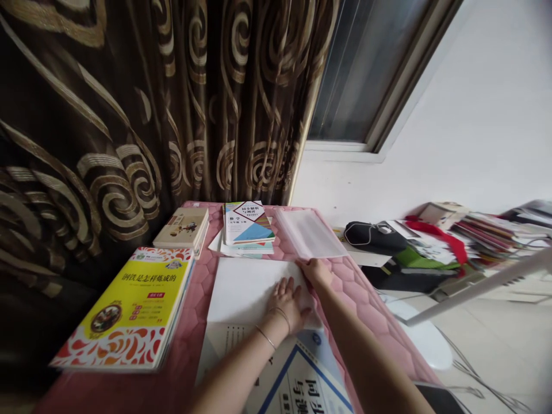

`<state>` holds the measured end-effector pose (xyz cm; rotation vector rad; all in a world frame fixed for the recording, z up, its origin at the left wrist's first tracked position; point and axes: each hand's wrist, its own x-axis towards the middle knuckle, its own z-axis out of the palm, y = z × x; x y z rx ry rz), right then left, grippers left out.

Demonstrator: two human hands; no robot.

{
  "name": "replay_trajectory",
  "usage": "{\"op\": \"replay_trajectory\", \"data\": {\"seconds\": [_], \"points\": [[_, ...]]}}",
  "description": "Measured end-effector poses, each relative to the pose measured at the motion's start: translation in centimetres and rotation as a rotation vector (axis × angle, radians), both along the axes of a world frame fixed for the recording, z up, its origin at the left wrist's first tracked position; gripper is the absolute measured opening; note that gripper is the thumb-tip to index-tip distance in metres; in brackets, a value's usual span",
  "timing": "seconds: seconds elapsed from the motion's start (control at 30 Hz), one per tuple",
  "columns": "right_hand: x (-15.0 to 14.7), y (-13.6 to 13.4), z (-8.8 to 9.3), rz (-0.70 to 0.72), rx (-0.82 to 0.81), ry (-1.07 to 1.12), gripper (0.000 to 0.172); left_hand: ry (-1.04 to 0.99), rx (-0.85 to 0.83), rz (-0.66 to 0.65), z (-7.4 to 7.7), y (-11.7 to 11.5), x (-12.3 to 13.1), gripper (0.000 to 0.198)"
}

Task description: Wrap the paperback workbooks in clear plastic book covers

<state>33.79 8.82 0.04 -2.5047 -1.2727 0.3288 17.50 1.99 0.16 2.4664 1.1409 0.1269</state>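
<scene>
A blue-and-white workbook [276, 368] lies at the near edge of the pink table, with a blank white sheet [241, 287] stretching away beyond its printed cover. My left hand [287, 305] rests flat on that sheet, fingers spread, where the white meets the printed part. Bracelets circle the left wrist. At the sheet's far right corner, my right hand [317, 273] has its fingers pinched on the edge. Just past my right hand lies a stack of translucent plastic book covers [313, 233].
A yellow book [142, 299] tops a pile at the left, with beige books [183, 227] behind. Small workbooks [245, 221] are stacked at the back. The quilted pink tablecloth [202, 276] meets a patterned curtain [241, 103]. Papers [491, 230] and a black bag [375, 238] clutter the right.
</scene>
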Motion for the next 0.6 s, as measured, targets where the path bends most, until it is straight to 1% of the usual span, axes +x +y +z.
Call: {"op": "replay_trajectory", "data": {"seconds": [0.07,0.1,0.17,0.27,0.33,0.4,0.47,0.53,0.6], "points": [[-0.1,-0.4,-0.1,0.004,0.013,-0.009,0.046,0.032,-0.001,-0.029,0.0,1.3,-1.9,0.074],[-0.2,-0.6,-0.2,0.008,0.021,-0.015,0.045,0.062,0.0,-0.023,0.1,2.2,-3.1,0.072],[-0.3,-1.0,-0.1,0.016,0.03,-0.021,0.043,0.134,0.008,0.045,0.2,4.0,-5.9,0.07],[-0.5,-1.4,0.4,0.03,0.03,-0.015,0.037,0.218,0.052,0.196,0.4,6.4,-10.1,0.063],[-0.5,-1.7,0.7,0.046,0.032,-0.008,0.032,0.24,0.077,0.241,0.7,7.5,-12.1,0.058],[-0.5,-2.2,1.1,0.08,0.04,0.003,0.025,0.243,0.107,0.252,1.0,8.2,-13.1,0.052],[-0.5,-3.5,1.2,0.124,0.054,0.02,0.02,0.243,0.157,0.263,1.3,8.6,-13.2,0.047],[-0.5,-5.8,1.2,0.155,0.077,0.036,0.02,0.245,0.203,0.279,1.8,8.9,-12.9,0.043],[-0.4,-9.4,0.8,0.163,0.11,0.046,0.024,0.246,0.225,0.292,2.4,9.1,-12.5,0.039]]}}
